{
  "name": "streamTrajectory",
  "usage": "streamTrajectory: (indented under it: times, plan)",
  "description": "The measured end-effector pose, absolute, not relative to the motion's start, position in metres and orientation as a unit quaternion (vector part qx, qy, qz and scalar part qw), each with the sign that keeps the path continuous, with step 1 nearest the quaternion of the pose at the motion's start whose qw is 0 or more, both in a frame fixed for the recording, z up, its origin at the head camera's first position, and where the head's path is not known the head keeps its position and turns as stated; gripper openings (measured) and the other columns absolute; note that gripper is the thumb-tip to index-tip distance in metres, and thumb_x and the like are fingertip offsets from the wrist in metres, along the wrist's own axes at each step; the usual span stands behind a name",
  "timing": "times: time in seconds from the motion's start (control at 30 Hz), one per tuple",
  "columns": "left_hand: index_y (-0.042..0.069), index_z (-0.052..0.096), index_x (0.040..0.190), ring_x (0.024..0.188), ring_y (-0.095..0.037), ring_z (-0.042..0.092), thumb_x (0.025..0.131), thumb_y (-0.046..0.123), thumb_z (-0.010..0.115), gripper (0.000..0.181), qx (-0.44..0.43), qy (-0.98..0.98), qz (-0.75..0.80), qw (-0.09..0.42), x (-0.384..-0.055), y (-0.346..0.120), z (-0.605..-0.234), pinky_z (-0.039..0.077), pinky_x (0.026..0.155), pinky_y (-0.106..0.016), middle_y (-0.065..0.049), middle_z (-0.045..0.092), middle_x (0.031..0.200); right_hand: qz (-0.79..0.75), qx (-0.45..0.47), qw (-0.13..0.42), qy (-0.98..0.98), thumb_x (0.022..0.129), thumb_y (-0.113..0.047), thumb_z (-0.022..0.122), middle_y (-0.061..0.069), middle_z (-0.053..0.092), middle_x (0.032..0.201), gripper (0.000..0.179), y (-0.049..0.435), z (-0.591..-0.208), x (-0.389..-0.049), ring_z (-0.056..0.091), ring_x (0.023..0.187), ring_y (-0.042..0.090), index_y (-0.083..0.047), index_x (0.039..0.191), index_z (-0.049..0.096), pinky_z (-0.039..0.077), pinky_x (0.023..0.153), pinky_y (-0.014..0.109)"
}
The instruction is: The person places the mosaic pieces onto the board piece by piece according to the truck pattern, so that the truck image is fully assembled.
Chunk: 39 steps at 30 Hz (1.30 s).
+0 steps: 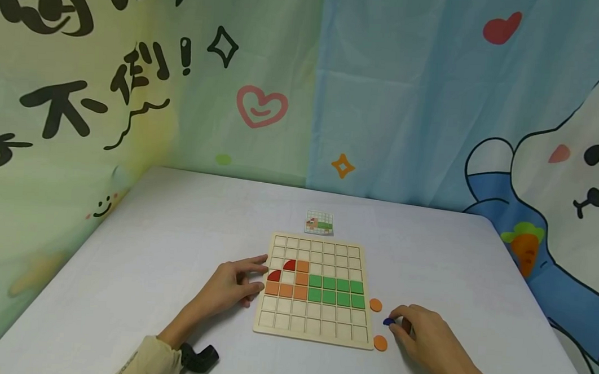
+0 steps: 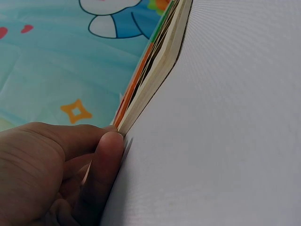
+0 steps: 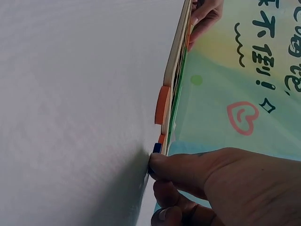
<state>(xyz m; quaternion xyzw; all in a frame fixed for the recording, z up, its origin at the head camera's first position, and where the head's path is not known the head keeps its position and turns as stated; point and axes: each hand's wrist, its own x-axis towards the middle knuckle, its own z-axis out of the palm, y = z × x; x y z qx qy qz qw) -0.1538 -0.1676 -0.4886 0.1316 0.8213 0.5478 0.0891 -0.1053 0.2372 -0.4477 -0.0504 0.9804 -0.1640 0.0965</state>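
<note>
A square wooden grid board lies on the white table. Orange, red and green pieces fill some of its cells. At its left edge, my left hand touches the rim with thumb and fingertips; the left wrist view shows the thumb against the board's side. To the right of the board, my right hand pinches a small dark blue piece between thumb and fingers, partly hidden by them. Two round orange discs lie between that hand and the board, close to its right edge.
Behind the board lies a small pattern card with a grid picture. A black curved device sits by the left wrist. A printed curtain hangs along the back of the table.
</note>
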Motion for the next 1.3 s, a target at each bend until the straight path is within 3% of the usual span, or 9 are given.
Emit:
streamTrajectory:
  times: [0.43, 1.13, 1.3]
  plan:
    - [0.002, 0.073, 0.131, 0.055, -0.010, 0.062, 0.094, 0.009, 0.079, 0.038, 0.132, 0.816, 0.556, 0.090, -0.154, -0.167, -0.488, 0.058, 0.051, -0.024, -0.013, 0.056, 0.160, -0.160, -0.045, 0.087, 0.982, 0.093, -0.015, 0.081, -0.003, 0.060, 0.077, 0.017, 0.236, -0.444, -0.106, 0.051, 0.072, 0.013, -0.006, 0.107, 0.077, 0.044, 0.061, 0.023]
    - [0.002, 0.074, 0.130, 0.054, -0.010, 0.062, 0.094, 0.008, 0.079, 0.038, 0.130, 0.819, 0.551, 0.091, -0.154, -0.168, -0.489, 0.058, 0.052, -0.024, -0.013, 0.056, 0.160, -0.185, -0.087, 0.035, 0.978, 0.094, -0.018, 0.078, -0.006, 0.054, 0.076, 0.010, 0.215, -0.440, -0.102, 0.044, 0.067, 0.009, -0.011, 0.101, 0.075, 0.036, 0.057, 0.022]
    - [0.002, 0.074, 0.130, 0.054, -0.010, 0.062, 0.094, 0.008, 0.079, 0.038, 0.130, 0.819, 0.551, 0.091, -0.154, -0.168, -0.489, 0.058, 0.051, -0.023, -0.013, 0.056, 0.159, -0.195, -0.106, 0.013, 0.975, 0.096, -0.018, 0.078, -0.009, 0.060, 0.080, 0.006, 0.208, -0.438, -0.103, 0.045, 0.067, 0.005, -0.013, 0.097, 0.075, 0.039, 0.058, 0.020]
